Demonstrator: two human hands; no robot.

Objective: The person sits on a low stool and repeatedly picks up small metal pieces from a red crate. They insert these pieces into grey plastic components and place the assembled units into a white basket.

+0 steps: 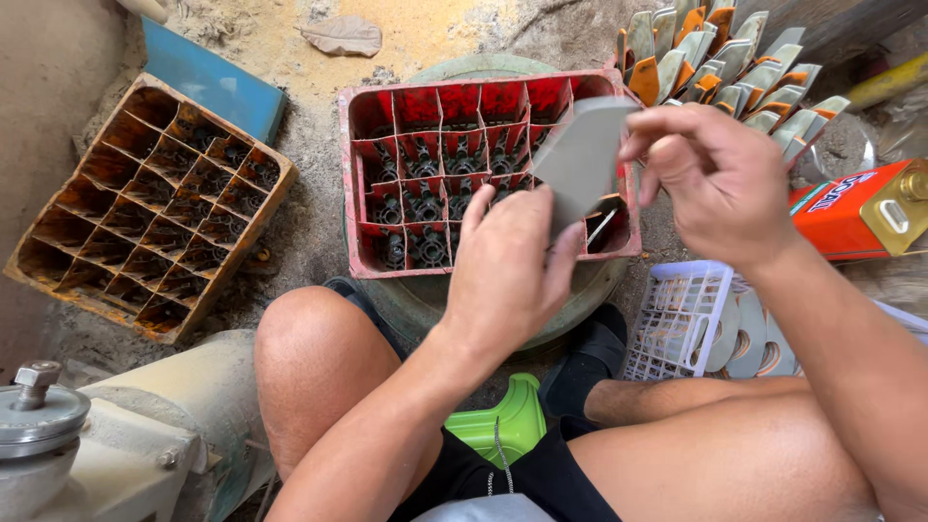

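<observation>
I hold a flat grey blade-shaped piece (583, 159) between both hands above a red plastic crate (387, 184). My left hand (507, 275) grips its lower end from below. My right hand (720, 179) pinches its upper right edge with fingers curled. The crate has many square compartments and rests on a round green base (416, 300). Behind my right hand stands a fan of similar grey and orange pieces (725, 63), stacked upright.
An orange crate with empty compartments (155, 203) lies at left beside a blue board (208, 77). A white plastic basket (681, 319) with grey pieces sits at right, near an orange tin can (855, 208). A cream machine (106, 435) is bottom left, a green stool (503, 420) under me.
</observation>
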